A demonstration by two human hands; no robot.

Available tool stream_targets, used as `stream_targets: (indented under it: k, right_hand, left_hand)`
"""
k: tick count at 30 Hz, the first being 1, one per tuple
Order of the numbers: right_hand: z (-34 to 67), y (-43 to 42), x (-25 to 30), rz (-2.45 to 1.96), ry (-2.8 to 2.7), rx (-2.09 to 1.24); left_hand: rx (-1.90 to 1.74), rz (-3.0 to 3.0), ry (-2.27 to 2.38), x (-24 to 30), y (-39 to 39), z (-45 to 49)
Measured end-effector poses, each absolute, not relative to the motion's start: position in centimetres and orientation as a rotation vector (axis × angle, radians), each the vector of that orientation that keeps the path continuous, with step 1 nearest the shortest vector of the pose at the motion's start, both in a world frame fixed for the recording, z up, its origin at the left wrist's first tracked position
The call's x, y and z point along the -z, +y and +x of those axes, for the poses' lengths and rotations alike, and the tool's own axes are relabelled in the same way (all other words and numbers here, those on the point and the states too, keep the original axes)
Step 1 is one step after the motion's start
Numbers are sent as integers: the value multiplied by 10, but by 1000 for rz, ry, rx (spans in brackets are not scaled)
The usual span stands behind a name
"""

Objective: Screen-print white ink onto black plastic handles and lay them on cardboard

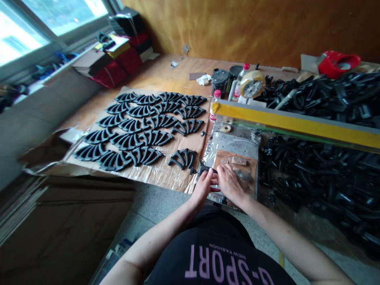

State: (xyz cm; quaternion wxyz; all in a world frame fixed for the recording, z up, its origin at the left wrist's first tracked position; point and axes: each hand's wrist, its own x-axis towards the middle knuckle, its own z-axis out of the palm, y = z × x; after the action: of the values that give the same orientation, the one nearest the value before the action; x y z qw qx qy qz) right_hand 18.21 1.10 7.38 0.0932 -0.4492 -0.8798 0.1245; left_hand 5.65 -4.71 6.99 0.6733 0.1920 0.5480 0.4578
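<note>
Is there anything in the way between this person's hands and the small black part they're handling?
Nothing visible is: the left hand holds the black part, with the right hand close beside it. Whether the right one touches it is unclear.

Black elongated part (204, 168), partly hidden by the left hand (204, 186)

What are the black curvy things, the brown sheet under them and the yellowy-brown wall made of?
The black curved pieces look like hard plastic, maybe painted metal: smooth, with shiny highlights.
The brown sheet seems to be cardboard: creased, mostly dull, with glossy patches near its edge.
The wall may be varnished wood, judging by its cloudy pattern and soft shine.
</note>
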Motion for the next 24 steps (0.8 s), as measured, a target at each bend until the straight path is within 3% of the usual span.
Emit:
stream_targets:
  k: [5,12,24]
  right_hand:
    - [108,18,-54,-982,-2744,-536]
    - [48,66,-2,-1325,-2898,-628]
    - [35,93,22,-1577,-2739,-563]
  left_hand:
    - [-1189,323,1615,-23,-59,-28]
    - [-927,285,1962,35,-68,-95]
    - [-617,509,2089,44,-47,-104]
